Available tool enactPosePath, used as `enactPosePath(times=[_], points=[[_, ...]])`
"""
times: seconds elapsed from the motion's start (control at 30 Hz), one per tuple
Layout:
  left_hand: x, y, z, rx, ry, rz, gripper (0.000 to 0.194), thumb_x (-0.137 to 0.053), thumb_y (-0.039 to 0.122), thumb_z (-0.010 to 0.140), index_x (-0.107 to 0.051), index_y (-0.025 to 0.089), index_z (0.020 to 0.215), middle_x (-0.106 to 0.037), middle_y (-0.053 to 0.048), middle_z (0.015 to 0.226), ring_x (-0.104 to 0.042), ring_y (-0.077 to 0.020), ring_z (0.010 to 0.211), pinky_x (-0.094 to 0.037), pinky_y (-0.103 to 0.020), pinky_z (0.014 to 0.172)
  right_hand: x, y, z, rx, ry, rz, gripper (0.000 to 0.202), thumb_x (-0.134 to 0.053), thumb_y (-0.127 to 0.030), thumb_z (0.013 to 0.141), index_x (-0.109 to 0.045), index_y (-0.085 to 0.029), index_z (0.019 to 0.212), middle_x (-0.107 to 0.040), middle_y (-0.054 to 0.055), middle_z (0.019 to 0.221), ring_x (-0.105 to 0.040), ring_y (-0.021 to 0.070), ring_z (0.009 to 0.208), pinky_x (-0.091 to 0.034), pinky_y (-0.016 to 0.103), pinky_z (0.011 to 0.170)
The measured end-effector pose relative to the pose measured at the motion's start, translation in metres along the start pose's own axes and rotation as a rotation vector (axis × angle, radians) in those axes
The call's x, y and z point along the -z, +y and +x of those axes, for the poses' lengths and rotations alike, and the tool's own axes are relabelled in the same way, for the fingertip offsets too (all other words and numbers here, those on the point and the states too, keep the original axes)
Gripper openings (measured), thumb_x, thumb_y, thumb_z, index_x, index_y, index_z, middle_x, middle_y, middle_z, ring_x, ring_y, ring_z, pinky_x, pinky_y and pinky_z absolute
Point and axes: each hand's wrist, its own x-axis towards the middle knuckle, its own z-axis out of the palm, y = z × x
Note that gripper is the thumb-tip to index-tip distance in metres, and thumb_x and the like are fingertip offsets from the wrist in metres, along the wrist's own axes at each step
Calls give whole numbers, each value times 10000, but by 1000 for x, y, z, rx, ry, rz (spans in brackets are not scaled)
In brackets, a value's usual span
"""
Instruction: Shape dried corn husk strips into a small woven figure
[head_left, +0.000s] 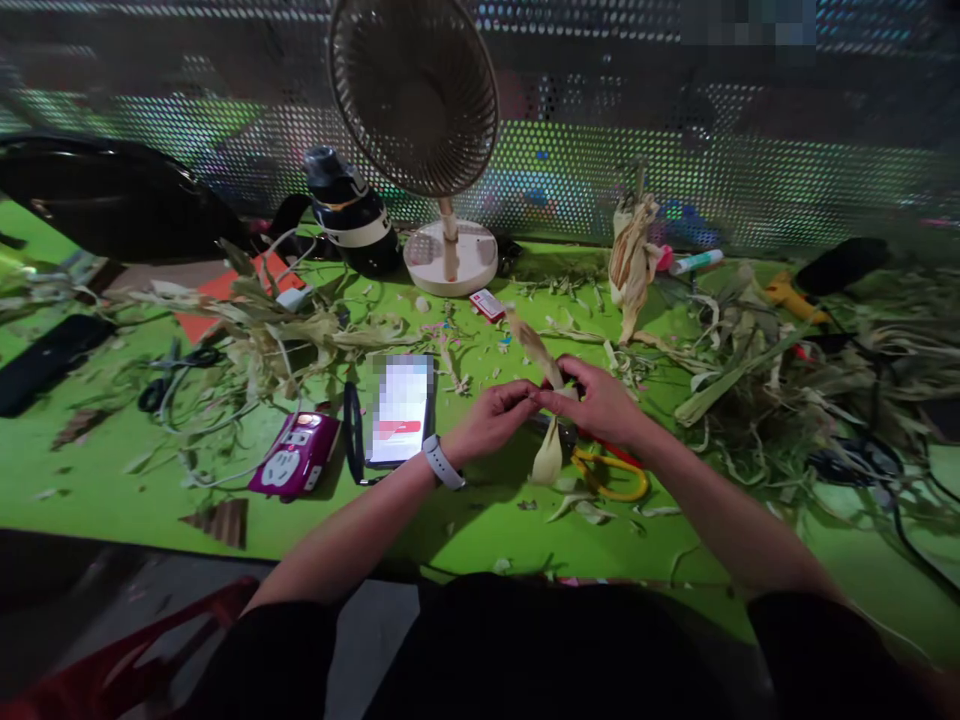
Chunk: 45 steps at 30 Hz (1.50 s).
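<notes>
My right hand (594, 398) is closed round the middle of a bundle of dried corn husk (548, 458). One end of the husk points up and away, and a pale, flared end hangs below my fingers. My left hand (504, 410), with a pale watch band (442, 463) at the wrist, is pinched, its fingertips meeting my right thumb beside the husk. What lies in that pinch is too small to make out. Scissors with yellow handles (611, 476) lie under my right hand, partly hidden. Husk scraps (592, 512) are scattered just in front.
A lit phone (401, 412) and a purple device (296, 455) lie left of my hands. Behind stand a fan (450, 255), a dark bottle (356, 225) and an upright husk figure (632, 260). Husk heaps (742, 370) lie right and left; a yellow-handled tool (795, 298) rests at right.
</notes>
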Motion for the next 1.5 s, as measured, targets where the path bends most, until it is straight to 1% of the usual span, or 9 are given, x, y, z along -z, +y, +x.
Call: enactPosePath(times=[0.13,0.3,0.43,0.63,0.87,1.07,1.13,1.23,1.5], points=[[5,4,0,70,-28,17,398,-537,532,844,-558,147,744,-427,41,626,-361,-85,591,-310,-222,576,5,2,-1,13,17,1,310,-615,-467,820,-580,-176,720,-543,-14,684,-490,128,670,-387,262,642],[12,3,1,187,-106,22,420,-557,553,824,-579,138,758,-450,36,638,-365,-83,593,-281,-219,558,35,29,28,-115,-299,231,407,-675,-505,751,-634,-182,996,-677,49,938,-620,178,852,-483,316,756],[6,-1,0,221,-209,-44,434,-576,558,808,-606,127,767,-495,23,666,-410,-90,629,-319,-227,603,61,61,99,-200,296,-164,461,-623,-478,800,-635,-129,1101,-644,150,1129,-579,251,1071,-445,403,931],[4,-4,-3,307,-235,-89,470,-577,586,801,-612,118,793,-481,27,648,-377,-79,590,-296,-226,565,44,76,174,-378,67,-672,673,-637,-534,788,-530,-195,1360,-493,210,1375,-447,408,1256,-385,548,979],[-1,-11,-3,254,-267,-88,444,-580,564,812,-616,123,777,-483,23,656,-391,-88,624,-305,-239,603,5,62,140,-152,-13,-688,275,-555,-179,851,-725,-215,1064,-664,106,1114,-585,263,1059,-454,383,910],[-6,-12,-4,258,-279,-42,435,-567,570,817,-618,139,786,-518,16,676,-416,-99,643,-330,-247,620,39,60,142,-6,46,-548,465,-605,-300,827,-599,-207,1283,-610,111,1266,-566,278,1145,-440,405,964],[-6,-11,-5,247,-279,-12,449,-557,580,819,-617,137,779,-509,15,658,-405,-101,628,-323,-248,600,53,69,148,-128,5,-533,633,-622,-387,812,-481,-167,1389,-590,135,1306,-557,296,1173,-430,424,982],[-6,-11,-5,225,-288,-5,467,-556,585,817,-621,125,776,-497,21,642,-384,-93,605,-308,-246,582,61,86,151,-305,212,-621,703,-602,-404,819,-434,-32,1391,-488,262,1378,-465,372,1271,-348,496,1042],[-3,-7,-4,235,-228,-79,462,-622,566,778,-661,106,773,-548,15,639,-435,-82,599,-338,-224,580,55,75,112,-177,315,-415,477,-564,-421,833,-606,-135,1214,-598,155,1283,-543,263,1192,-399,415,1019]])
